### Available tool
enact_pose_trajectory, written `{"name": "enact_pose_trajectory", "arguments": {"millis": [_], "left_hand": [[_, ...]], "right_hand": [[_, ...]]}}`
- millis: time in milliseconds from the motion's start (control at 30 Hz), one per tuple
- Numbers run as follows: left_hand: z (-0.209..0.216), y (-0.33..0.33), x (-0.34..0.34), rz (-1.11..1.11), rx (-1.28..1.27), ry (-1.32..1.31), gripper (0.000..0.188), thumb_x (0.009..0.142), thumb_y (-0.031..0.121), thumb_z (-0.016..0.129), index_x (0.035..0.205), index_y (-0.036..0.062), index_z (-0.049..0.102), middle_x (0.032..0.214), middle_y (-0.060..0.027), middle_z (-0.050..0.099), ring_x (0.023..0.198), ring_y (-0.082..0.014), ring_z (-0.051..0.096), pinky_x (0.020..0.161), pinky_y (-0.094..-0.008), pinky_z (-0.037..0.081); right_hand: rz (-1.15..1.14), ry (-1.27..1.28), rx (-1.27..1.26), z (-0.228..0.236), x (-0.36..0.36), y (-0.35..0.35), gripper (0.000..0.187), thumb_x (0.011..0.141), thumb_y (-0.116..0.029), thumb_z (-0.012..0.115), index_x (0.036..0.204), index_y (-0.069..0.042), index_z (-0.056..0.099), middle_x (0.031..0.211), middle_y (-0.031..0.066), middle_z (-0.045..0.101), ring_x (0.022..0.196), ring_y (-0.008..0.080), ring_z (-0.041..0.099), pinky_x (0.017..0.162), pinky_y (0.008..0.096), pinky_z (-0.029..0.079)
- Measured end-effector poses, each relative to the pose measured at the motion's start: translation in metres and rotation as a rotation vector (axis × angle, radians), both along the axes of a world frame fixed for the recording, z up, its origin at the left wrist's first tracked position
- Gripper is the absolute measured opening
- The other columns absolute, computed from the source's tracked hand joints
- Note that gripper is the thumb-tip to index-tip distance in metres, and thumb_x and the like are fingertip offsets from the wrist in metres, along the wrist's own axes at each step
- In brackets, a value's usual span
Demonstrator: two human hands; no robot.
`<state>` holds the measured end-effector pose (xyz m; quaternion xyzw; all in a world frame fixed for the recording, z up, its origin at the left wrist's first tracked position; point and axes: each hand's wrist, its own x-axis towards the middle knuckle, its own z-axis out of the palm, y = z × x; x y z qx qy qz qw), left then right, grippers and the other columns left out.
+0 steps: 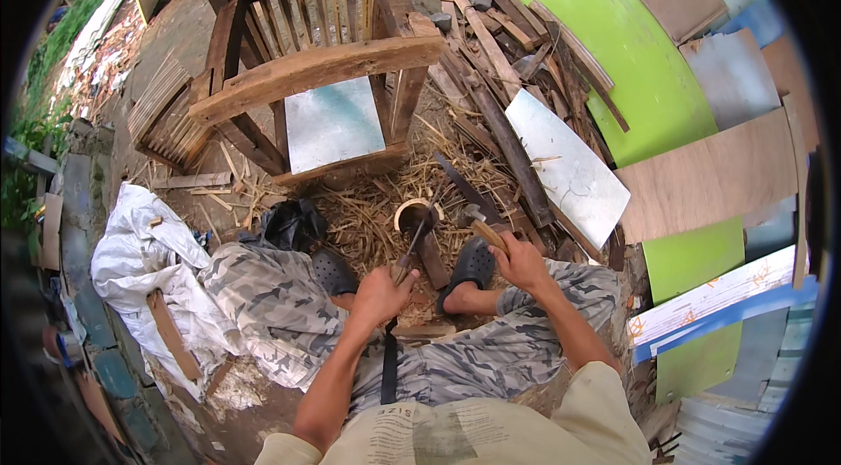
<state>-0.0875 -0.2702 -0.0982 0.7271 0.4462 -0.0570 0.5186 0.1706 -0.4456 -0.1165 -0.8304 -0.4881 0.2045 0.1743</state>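
My left hand [383, 292] is closed round the handle of a long-bladed knife [418, 242]. Its narrow blade slants up and away, against a short hollow bamboo section [410, 216] with a pale cut rim. The bamboo stands between my feet, by a dark wooden block [431, 260]. In my right hand [524, 264] is the wooden handle of what looks like a hammer [488, 233]; its head end is small and hard to make out. It is held to the right of the bamboo, apart from it, above my right shoe.
Bamboo shavings [359, 218] cover the ground ahead. A wooden armchair [315, 71] stands beyond them, with a slatted panel [166, 119] at its left. Scrap wood [491, 106] and sheets, including a green one [631, 62], lie right. A white sack [144, 259] is at my left.
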Motion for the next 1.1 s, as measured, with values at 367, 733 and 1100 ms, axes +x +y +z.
{"name": "enact_pose_trajectory", "arguments": {"millis": [367, 733, 1100], "left_hand": [[-0.004, 0.0, -0.004, -0.064, 0.059, 0.014, 0.052, 0.09, 0.048, 0.069, 0.093, -0.0041, 0.069, 0.083, -0.0325, 0.067, 0.088, -0.0496, 0.066, 0.08, -0.0525, 0.053], [-0.025, 0.007, -0.013, -0.144, 0.103, -0.001, 0.046, 0.094, 0.045, 0.066, 0.092, -0.0012, 0.069, 0.056, -0.0172, 0.061, 0.048, -0.0318, 0.067, 0.055, -0.0424, 0.055], [-0.017, 0.013, -0.002, -0.04, -0.001, 0.049, 0.047, 0.09, 0.045, 0.068, 0.09, -0.002, 0.071, 0.081, -0.0332, 0.066, 0.086, -0.0501, 0.065, 0.078, -0.0518, 0.052]], "right_hand": [[-0.299, 0.602, 0.975, 0.117, -0.027, 0.043, 0.024, 0.105, -0.029, 0.057, 0.108, -0.005, 0.056, 0.071, -0.0001, 0.057, 0.058, 0.0107, 0.052, 0.053, 0.0243, 0.04], [-0.279, 0.128, 0.342, 0.086, -0.032, 0.033, 0.027, 0.098, -0.026, 0.067, 0.104, 0.0, 0.06, 0.066, 0.0173, 0.062, 0.057, 0.0329, 0.065, 0.053, 0.0378, 0.046], [-0.046, -0.024, 0.04, -0.009, -0.014, 0.023, 0.022, 0.097, -0.022, 0.063, 0.105, -0.003, 0.056, 0.07, 0.0258, 0.064, 0.068, 0.05, 0.063, 0.059, 0.0517, 0.049]]}}
